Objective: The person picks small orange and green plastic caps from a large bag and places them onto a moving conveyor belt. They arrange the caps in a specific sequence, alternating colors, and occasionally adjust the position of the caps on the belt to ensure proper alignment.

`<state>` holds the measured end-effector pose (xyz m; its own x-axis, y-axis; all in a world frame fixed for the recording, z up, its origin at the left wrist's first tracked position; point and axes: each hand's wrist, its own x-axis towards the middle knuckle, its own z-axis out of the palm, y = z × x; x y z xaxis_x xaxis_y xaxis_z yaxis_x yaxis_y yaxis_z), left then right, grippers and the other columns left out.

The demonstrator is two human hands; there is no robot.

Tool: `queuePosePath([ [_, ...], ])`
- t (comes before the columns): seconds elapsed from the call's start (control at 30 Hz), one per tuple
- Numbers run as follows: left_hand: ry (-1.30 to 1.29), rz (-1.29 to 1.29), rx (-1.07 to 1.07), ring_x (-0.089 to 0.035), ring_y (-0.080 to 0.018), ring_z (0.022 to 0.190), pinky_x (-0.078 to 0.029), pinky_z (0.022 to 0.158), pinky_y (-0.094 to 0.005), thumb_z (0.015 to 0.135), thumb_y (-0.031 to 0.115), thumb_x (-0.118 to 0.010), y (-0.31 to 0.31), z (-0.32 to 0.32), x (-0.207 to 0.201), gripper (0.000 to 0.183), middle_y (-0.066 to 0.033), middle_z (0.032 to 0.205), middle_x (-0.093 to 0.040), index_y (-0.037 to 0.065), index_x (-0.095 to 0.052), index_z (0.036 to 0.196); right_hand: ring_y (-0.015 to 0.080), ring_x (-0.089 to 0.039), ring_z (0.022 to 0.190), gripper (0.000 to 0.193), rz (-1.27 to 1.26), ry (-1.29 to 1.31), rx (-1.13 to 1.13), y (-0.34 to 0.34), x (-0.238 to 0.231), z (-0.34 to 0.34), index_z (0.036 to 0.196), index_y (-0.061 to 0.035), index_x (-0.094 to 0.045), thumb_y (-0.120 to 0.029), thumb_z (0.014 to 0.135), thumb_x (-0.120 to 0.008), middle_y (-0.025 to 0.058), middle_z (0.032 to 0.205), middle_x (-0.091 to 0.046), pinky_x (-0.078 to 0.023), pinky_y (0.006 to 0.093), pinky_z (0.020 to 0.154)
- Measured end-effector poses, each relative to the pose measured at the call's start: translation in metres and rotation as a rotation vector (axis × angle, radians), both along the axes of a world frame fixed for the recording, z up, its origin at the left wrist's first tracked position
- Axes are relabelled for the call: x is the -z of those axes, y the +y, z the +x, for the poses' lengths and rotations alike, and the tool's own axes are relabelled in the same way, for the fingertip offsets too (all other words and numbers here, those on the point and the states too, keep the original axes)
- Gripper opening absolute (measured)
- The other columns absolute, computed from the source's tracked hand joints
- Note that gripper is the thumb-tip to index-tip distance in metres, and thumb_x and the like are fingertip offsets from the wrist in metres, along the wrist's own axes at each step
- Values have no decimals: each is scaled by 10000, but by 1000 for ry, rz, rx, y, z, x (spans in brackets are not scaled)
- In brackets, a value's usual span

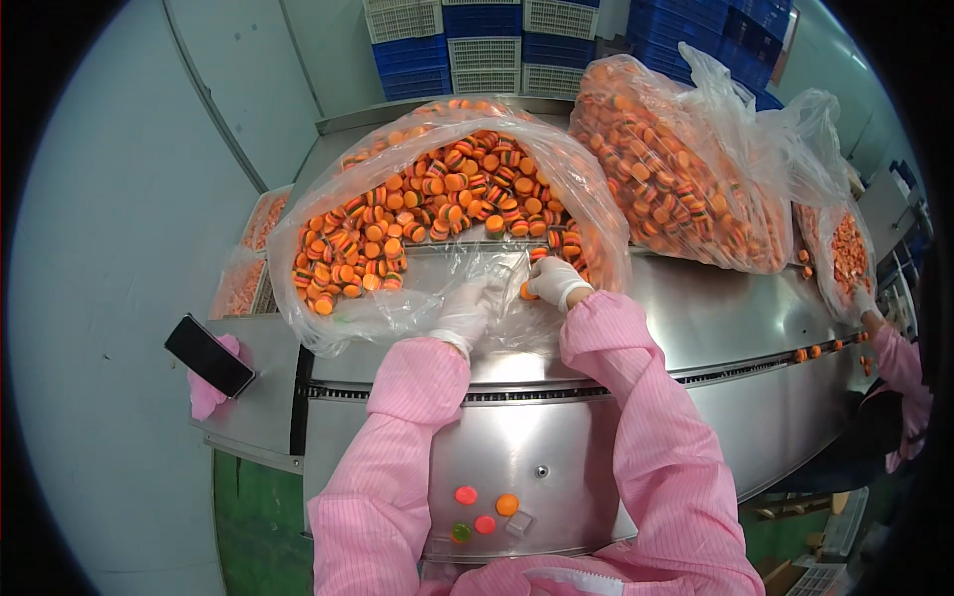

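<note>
A large clear plastic bag (577, 171) lies open toward me on the metal worktop, full of layered orange, red and dark-green candies (457, 182). My right hand (558, 279), in a white glove, is at the bag's right side with its fingers closed on an orange candy (528, 291). Another candy (538, 255) lies by its fingertips. My left hand (465, 314), also gloved, rests at the bag's front, among folds of the clear film. Its fingers are blurred and partly covered, so their grip is unclear.
A second full bag (666, 169) stands at right. A chain conveyor slot (527, 394) crosses the worktop, carrying candies (815, 352) near a co-worker's pink sleeve (897, 363). Loose discs (484, 523) lie nearest me. A phone (210, 356) sits at left; crates (484, 50) stack behind.
</note>
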<state>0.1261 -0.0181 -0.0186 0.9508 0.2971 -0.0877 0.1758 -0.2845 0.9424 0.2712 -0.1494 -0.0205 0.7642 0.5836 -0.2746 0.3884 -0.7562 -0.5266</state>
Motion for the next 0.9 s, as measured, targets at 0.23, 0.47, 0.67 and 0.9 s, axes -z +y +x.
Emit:
queuePosePath([
  [0.23,-95,-734,-51,-604,-230,868,-511,823,-340,761,-63,-372,8,-35,-6,323,-99,1019,-536,-3,-552,1022,338,-610,882,294,109,-536,-100,-9,22,-31,893,26,-636,-212,722,-616,210,910,-624,-479,402,772],
  [0.47,-126,-1018,-76,-593,-247,947,-501,856,-372,949,300,-449,-10,-59,-1,320,-124,1025,-588,6,-538,1042,279,-584,788,220,905,-326,-328,-38,-55,-133,957,-20,-604,-41,739,-617,150,876,-587,-480,352,694],
  [0.67,-49,-1095,28,-587,-231,975,-486,862,-379,962,442,-352,-59,-83,-6,447,-99,1071,-587,51,-538,1078,298,-564,776,192,755,-335,-321,-49,-14,-160,951,-11,-554,-88,775,-565,136,844,-566,-467,370,671],
  [0.9,13,-1162,7,-564,-192,927,-485,829,-350,956,305,-415,-59,-108,-1,330,-94,997,-578,39,-534,1112,302,-581,812,151,1094,-579,-537,-55,-7,-188,872,-12,-591,-34,723,-577,133,886,-581,-478,376,705],
])
